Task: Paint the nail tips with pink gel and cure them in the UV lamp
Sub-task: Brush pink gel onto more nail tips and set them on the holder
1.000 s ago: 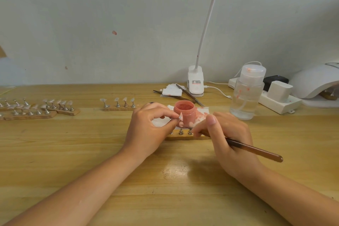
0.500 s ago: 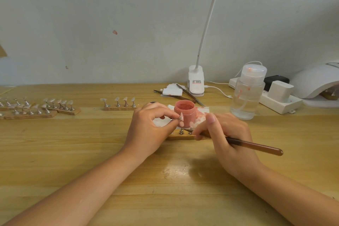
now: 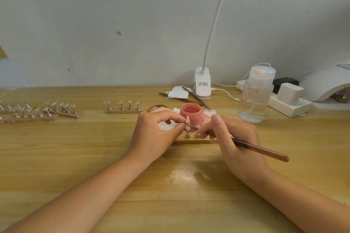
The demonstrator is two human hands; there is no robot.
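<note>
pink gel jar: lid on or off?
Off. The pink gel jar stands upright, mouth open, pink gel visible inside; no lid on it.

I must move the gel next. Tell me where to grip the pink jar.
Grip the pink jar round its side wall below the open rim, coming from above and behind; its mouth is uncovered, and both hands work close in front of it.

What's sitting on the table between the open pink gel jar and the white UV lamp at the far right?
In the head view, a clear pump bottle stands between the pink gel jar and the UV lamp, with a white power strip behind it.
</note>
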